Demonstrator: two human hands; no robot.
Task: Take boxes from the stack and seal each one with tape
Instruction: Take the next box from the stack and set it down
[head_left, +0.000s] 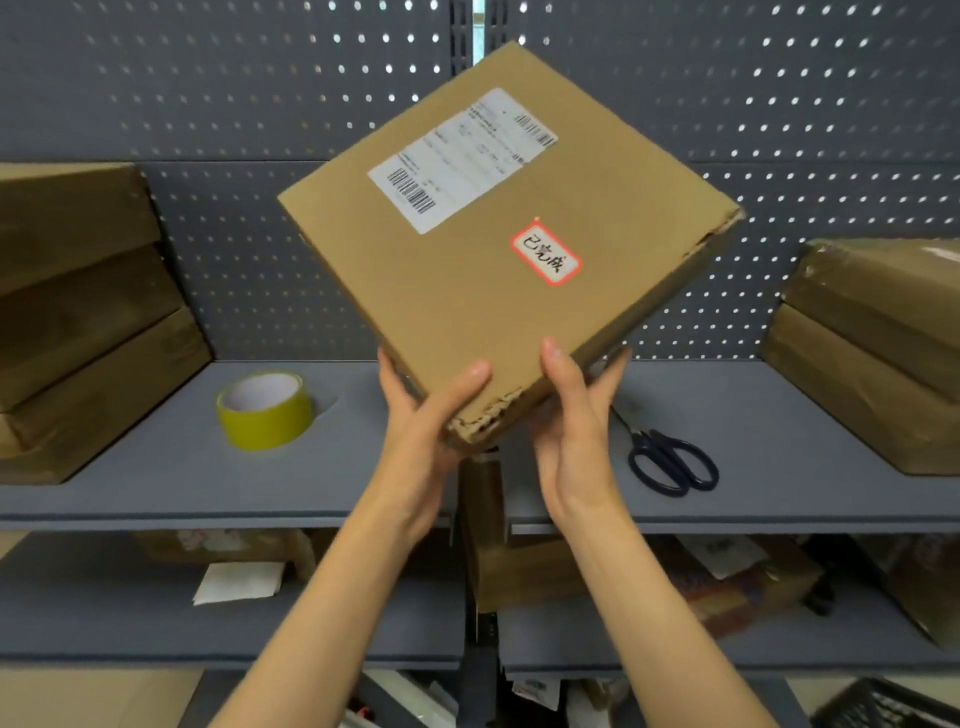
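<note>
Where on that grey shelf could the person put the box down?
Bare grey shelf lies between the yellow-green tape roll and dark-handled scissors, under the held brown cardboard box. Stacked cardboard boxes crowd the left and right ends.

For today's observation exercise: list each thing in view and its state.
Cardboard box: held tilted above the shelf.
Left hand: grips box corner.
Right hand: grips box corner.
Tape roll: lying flat on shelf.
Scissors: closed, on shelf.
</note>
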